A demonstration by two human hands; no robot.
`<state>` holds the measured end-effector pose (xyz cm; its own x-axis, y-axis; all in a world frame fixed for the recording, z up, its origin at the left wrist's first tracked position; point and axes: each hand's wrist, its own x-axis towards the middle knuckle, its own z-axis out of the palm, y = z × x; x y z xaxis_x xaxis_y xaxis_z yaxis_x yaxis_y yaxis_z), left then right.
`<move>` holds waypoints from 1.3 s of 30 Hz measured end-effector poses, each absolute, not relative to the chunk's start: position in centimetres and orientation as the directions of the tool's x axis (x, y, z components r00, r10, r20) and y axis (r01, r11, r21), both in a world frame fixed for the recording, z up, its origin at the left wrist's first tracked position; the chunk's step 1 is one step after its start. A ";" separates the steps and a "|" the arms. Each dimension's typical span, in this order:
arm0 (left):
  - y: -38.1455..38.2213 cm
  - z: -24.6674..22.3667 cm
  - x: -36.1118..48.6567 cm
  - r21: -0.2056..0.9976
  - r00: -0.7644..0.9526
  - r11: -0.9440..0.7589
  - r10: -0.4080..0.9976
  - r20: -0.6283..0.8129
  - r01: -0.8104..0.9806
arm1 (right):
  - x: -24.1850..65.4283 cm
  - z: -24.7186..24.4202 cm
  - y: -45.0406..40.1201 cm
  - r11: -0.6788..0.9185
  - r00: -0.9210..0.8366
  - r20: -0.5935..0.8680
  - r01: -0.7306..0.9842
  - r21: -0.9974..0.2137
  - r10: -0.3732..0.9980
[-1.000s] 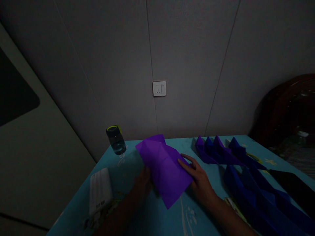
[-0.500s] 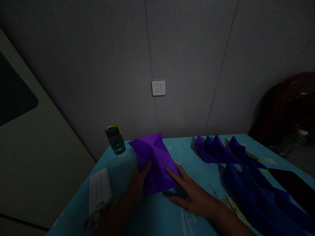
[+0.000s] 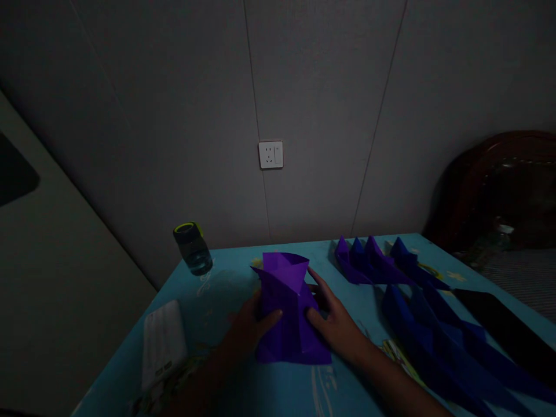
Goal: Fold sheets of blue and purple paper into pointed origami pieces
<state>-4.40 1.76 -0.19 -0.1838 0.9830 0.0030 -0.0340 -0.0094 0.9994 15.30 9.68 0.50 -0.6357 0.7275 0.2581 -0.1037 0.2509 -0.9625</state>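
Observation:
A creased sheet of purple paper (image 3: 289, 313) is held up above the table, its sides bent and its upper edge folding over. My left hand (image 3: 256, 321) grips its left side, thumb on the near face and fingers hidden behind. On the opposite side my right hand (image 3: 332, 324) has its thumb on the near face, with the fingers reaching round the back edge. To the right lie folded paper boats, purple ones (image 3: 369, 266) toward the back and blue ones (image 3: 438, 347) closer in.
A blue patterned cloth covers the table (image 3: 230, 272). At the back left stands a dark water bottle (image 3: 193, 249); a white power bank (image 3: 163, 341) lies nearer. A black flat object (image 3: 504, 324) sits at the right. Behind is a wall with a socket (image 3: 271, 155).
The paper has gone from spread and tilted to more upright, with its sides bent inward. My right hand has shifted from resting on its face to gripping its right side. The view has turned slightly right.

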 end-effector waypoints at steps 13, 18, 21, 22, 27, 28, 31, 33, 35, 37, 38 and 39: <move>1.4 -0.3 -4.2 0.998 -0.039 -0.044 0.998 0.046 0.050 | 15.2 0.3 10.0 0.150 -0.553 0.181 -0.100 -0.983 0.813; 1.4 0.3 -3.9 0.999 -0.051 -0.038 0.998 0.040 0.038 | 15.2 0.7 9.8 0.180 -0.531 0.187 -0.067 -0.981 0.826; 1.4 0.3 -3.8 0.999 -0.063 -0.010 0.998 0.012 0.032 | 15.2 0.8 9.7 0.157 -0.527 0.179 -0.087 -0.984 0.831; 1.4 0.2 -3.9 0.999 -0.067 -0.002 0.998 0.004 0.037 | 15.2 0.9 9.7 0.153 -0.527 0.179 -0.093 -0.984 0.831; 1.4 0.0 -3.9 0.999 -0.070 -0.026 0.997 0.029 0.042 | 15.2 1.1 9.7 0.146 -0.533 0.188 -0.120 -0.982 0.825; 1.3 0.1 -3.9 0.999 -0.067 -0.031 0.997 0.033 0.029 | 15.2 1.1 9.6 0.144 -0.532 0.187 -0.122 -0.982 0.826; 1.3 0.1 -3.8 1.000 -0.071 -0.016 0.997 0.017 0.009 | 15.2 1.3 9.5 0.142 -0.525 0.188 -0.127 -0.982 0.830; 1.3 0.1 -3.8 1.000 -0.075 -0.011 0.997 0.011 0.001 | 15.1 1.4 9.5 0.135 -0.524 0.188 -0.138 -0.981 0.831; 1.3 0.0 -3.8 1.000 -0.074 -0.014 0.997 0.013 -0.006 | 15.1 1.5 9.4 0.126 -0.524 0.184 -0.145 -0.981 0.832; 1.4 -0.1 -3.8 1.000 -0.070 -0.019 0.997 0.018 -0.003 | 15.1 1.5 9.4 0.118 -0.527 0.176 -0.142 -0.983 0.831; 1.4 -0.1 -3.8 1.000 -0.061 -0.024 0.998 0.023 -0.005 | 15.1 1.5 9.4 0.112 -0.528 0.170 -0.140 -0.984 0.832; 1.4 -0.1 -3.8 1.000 -0.050 -0.029 0.998 0.029 -0.009 | 15.1 1.5 9.3 0.104 -0.529 0.163 -0.141 -0.985 0.833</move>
